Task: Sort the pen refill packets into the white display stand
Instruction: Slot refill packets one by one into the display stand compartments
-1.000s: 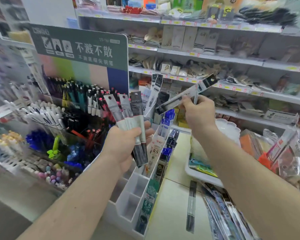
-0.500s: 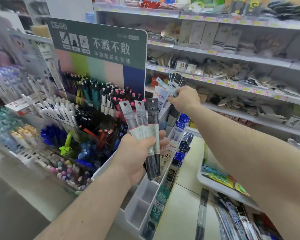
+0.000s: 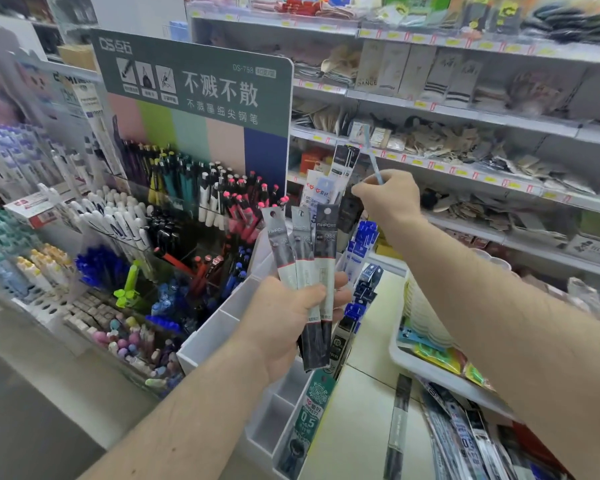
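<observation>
My left hand (image 3: 284, 323) grips three pen refill packets (image 3: 305, 271) fanned upright, fingers (image 3: 336, 299) curled round them, directly above the white display stand (image 3: 219, 327). My right hand (image 3: 390, 199) reaches to the stand's far end, fingers pinching a thin pale-blue strip (image 3: 373, 155) beside the packets standing there. More packets (image 3: 465, 441) lie on the tabletop (image 3: 361, 410), near my right forearm.

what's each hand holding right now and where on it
Left hand grips three long grey-and-black refill packets around their middles. Right hand pinches a thin pale-blue strip at its lower end.
</observation>
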Action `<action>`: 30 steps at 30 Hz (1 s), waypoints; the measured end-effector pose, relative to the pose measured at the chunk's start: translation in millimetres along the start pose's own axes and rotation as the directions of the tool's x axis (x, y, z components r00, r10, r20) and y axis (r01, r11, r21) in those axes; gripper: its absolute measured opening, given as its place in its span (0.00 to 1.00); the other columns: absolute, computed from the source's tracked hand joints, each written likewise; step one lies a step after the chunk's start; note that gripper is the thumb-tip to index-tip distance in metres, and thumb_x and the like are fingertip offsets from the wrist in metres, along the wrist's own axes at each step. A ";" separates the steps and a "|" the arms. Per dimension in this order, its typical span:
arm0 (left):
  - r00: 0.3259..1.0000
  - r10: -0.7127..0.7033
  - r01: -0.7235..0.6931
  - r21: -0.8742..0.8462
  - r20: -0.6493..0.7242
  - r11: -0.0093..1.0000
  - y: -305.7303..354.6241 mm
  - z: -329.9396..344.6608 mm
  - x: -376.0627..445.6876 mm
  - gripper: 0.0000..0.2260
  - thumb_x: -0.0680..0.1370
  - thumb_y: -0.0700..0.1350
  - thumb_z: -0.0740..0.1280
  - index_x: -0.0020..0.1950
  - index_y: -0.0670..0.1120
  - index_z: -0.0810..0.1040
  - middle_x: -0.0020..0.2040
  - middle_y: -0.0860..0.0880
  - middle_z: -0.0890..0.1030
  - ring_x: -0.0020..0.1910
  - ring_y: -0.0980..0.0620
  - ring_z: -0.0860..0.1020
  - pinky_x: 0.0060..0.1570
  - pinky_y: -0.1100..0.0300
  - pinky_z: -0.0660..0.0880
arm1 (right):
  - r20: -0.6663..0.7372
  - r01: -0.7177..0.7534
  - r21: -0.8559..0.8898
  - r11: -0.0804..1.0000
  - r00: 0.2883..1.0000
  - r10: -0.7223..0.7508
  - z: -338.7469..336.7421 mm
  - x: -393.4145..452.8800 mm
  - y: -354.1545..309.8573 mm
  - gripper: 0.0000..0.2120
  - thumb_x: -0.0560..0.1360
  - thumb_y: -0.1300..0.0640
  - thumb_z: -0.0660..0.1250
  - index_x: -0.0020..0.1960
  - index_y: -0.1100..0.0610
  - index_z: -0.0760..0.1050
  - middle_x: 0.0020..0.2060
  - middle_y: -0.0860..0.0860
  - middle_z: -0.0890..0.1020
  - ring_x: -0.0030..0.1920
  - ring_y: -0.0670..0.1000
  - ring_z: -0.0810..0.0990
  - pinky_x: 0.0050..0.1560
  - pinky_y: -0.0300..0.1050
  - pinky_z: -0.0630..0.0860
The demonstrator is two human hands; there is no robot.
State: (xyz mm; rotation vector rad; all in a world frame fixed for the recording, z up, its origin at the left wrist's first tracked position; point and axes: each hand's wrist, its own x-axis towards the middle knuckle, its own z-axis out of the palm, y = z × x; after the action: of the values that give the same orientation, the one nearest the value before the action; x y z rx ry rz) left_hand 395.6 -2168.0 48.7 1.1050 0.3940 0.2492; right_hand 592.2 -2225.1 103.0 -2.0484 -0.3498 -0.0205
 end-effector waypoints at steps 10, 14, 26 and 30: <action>0.996 -0.051 0.047 0.047 0.076 0.998 -29.7 11.5 -0.8 0.10 0.81 0.31 0.60 0.57 0.38 0.79 0.51 0.39 0.85 0.46 0.44 0.85 0.44 0.52 0.83 | 0.341 -0.235 0.286 0.929 0.931 0.130 -27.2 -123.9 27.3 0.16 0.78 0.51 0.70 0.38 0.61 0.73 0.22 0.47 0.72 0.22 0.47 0.69 0.24 0.38 0.66; 0.973 -0.157 0.157 0.015 0.171 0.988 -32.4 10.1 -5.8 0.10 0.81 0.34 0.61 0.59 0.39 0.79 0.52 0.39 0.85 0.45 0.44 0.85 0.46 0.49 0.81 | 0.291 -0.229 0.320 0.919 0.947 0.135 -40.5 -143.5 36.0 0.10 0.79 0.63 0.68 0.38 0.59 0.76 0.24 0.47 0.78 0.22 0.44 0.74 0.23 0.35 0.69; 0.860 -0.349 0.304 0.177 0.372 0.936 -43.5 8.4 -19.9 0.23 0.81 0.57 0.56 0.61 0.40 0.75 0.47 0.42 0.83 0.39 0.44 0.82 0.35 0.51 0.80 | 0.427 -0.311 0.261 0.914 0.886 0.180 -56.6 -151.7 57.2 0.11 0.76 0.62 0.71 0.36 0.59 0.76 0.26 0.50 0.75 0.25 0.46 0.66 0.26 0.37 0.62; 0.804 -0.389 0.316 0.230 0.451 0.920 -43.9 6.5 -25.2 0.26 0.74 0.62 0.59 0.56 0.40 0.73 0.42 0.43 0.82 0.32 0.47 0.80 0.30 0.56 0.78 | 0.411 -0.256 0.328 0.909 0.905 0.107 -54.9 -157.3 60.2 0.10 0.75 0.67 0.71 0.36 0.61 0.77 0.25 0.50 0.76 0.21 0.41 0.69 0.23 0.31 0.64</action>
State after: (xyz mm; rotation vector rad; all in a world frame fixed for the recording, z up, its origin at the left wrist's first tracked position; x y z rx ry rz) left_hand 375.6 -2202.0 16.4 1.1672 0.1550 -0.3991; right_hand 464.1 -2336.7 52.5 -1.6832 -0.3666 0.5382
